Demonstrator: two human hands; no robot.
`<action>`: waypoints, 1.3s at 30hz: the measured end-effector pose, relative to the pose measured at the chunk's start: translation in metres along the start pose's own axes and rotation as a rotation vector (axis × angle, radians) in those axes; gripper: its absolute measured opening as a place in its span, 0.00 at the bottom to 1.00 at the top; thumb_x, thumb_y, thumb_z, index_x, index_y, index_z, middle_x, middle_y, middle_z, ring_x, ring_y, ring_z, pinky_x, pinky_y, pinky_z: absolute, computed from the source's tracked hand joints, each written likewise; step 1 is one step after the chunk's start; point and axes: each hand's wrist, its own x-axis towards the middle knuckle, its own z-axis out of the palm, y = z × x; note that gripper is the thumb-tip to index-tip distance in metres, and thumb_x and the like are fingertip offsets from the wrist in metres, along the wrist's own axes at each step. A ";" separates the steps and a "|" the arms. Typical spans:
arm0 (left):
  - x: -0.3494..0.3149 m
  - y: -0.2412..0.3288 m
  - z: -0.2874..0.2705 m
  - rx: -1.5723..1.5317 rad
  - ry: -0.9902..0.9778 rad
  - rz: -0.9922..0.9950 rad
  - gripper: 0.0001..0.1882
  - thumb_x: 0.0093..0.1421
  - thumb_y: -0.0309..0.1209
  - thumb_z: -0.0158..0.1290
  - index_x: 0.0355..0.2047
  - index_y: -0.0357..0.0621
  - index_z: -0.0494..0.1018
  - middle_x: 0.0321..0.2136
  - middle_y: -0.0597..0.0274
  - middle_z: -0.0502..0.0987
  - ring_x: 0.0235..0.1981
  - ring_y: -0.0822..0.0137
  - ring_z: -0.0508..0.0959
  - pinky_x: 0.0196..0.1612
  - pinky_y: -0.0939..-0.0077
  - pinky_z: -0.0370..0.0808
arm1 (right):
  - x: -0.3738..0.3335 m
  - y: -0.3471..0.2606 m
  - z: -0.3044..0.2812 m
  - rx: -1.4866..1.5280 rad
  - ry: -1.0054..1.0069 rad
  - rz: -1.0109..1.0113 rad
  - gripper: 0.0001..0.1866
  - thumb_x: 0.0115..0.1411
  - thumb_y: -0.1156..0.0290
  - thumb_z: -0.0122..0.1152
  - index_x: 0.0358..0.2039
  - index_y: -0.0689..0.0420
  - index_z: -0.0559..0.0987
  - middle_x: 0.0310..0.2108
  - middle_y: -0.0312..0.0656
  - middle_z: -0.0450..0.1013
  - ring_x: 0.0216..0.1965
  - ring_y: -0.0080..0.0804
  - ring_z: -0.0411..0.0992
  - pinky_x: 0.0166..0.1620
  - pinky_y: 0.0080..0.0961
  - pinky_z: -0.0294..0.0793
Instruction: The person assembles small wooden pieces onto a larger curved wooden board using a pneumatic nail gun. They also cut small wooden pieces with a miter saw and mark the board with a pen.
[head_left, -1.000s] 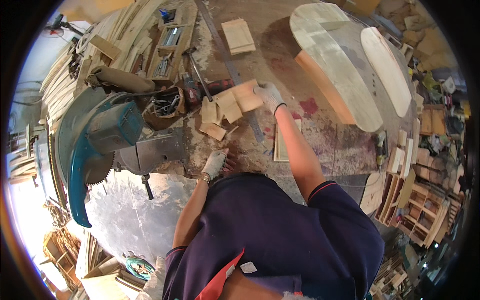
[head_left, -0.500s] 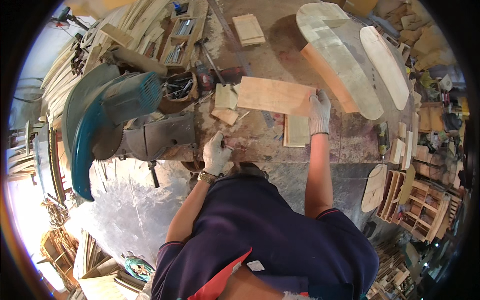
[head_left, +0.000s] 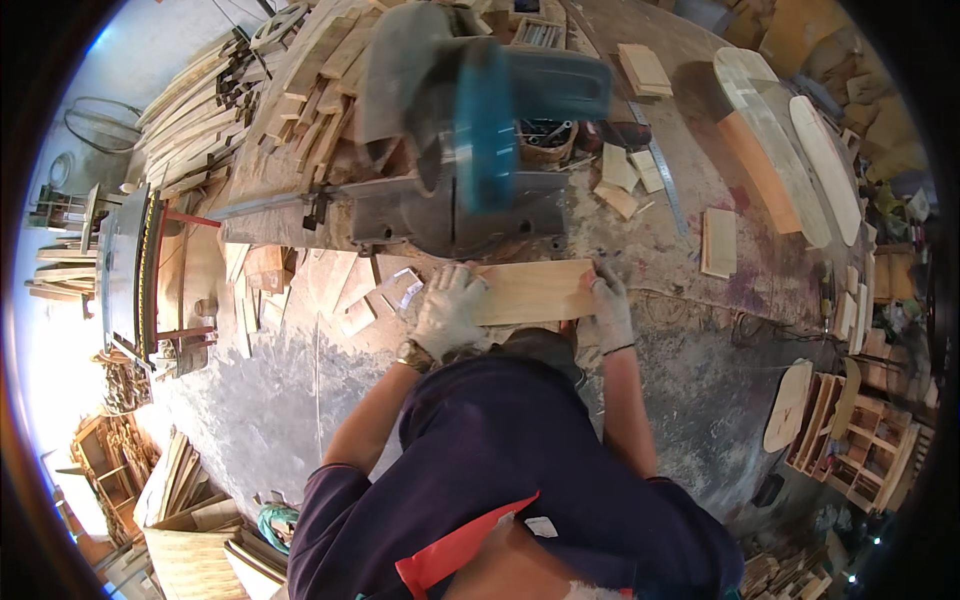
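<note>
A flat rectangular wooden board [head_left: 535, 291] is held level in front of my body, just off the bench's near edge. My left hand [head_left: 450, 308], in a pale work glove, grips its left end. At the opposite end my gloved right hand [head_left: 609, 310] closes round the board, thumb on top. Straight ahead of the board stands a teal miter saw [head_left: 487, 130], its head raised and blurred. The saw's grey base and fence [head_left: 510, 215] lie just beyond my left hand. The undersides of the fingers are hidden by the board.
Wood offcuts [head_left: 618, 180] and a metal ruler [head_left: 668, 185] lie right of the saw. A pale board stack [head_left: 718, 242] rests near the bench edge. Long curved panels [head_left: 770, 150] lie far right. Wood strips [head_left: 320, 95] are piled left; scraps [head_left: 345, 290] lie below the bench.
My view has swung left toward the saw. The board, earlier in my right hand alone over the bench, has come close to my body. My left hand has taken its other end.
</note>
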 end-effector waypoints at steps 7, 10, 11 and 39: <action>-0.022 -0.130 -0.039 0.098 0.131 -0.149 0.46 0.40 0.42 0.71 0.63 0.53 0.69 0.53 0.47 0.71 0.58 0.44 0.70 0.63 0.48 0.66 | -0.109 0.060 0.070 -0.095 0.054 0.104 0.28 0.74 0.65 0.55 0.69 0.62 0.63 0.56 0.50 0.74 0.40 0.33 0.79 0.40 0.30 0.81; 0.007 -0.164 -0.048 0.025 0.125 -0.040 0.46 0.42 0.43 0.71 0.64 0.56 0.68 0.57 0.43 0.69 0.64 0.41 0.65 0.67 0.43 0.62 | -0.147 0.065 0.066 -0.157 0.145 0.144 0.26 0.73 0.66 0.55 0.67 0.63 0.65 0.54 0.48 0.74 0.41 0.31 0.79 0.39 0.27 0.80; 0.019 -0.169 -0.044 0.075 0.176 -0.030 0.45 0.43 0.44 0.72 0.64 0.56 0.69 0.59 0.42 0.68 0.66 0.40 0.64 0.68 0.42 0.60 | -0.152 0.059 0.062 -0.164 0.162 0.091 0.25 0.73 0.66 0.56 0.66 0.62 0.67 0.51 0.46 0.75 0.41 0.29 0.79 0.38 0.25 0.79; 0.014 -0.232 0.014 -0.010 0.269 -0.216 0.33 0.60 0.53 0.60 0.58 0.43 0.75 0.68 0.52 0.68 0.71 0.45 0.63 0.73 0.42 0.53 | -0.008 -0.336 0.251 -2.073 0.050 -0.699 0.30 0.63 0.49 0.53 0.59 0.55 0.76 0.59 0.52 0.73 0.58 0.52 0.73 0.58 0.41 0.73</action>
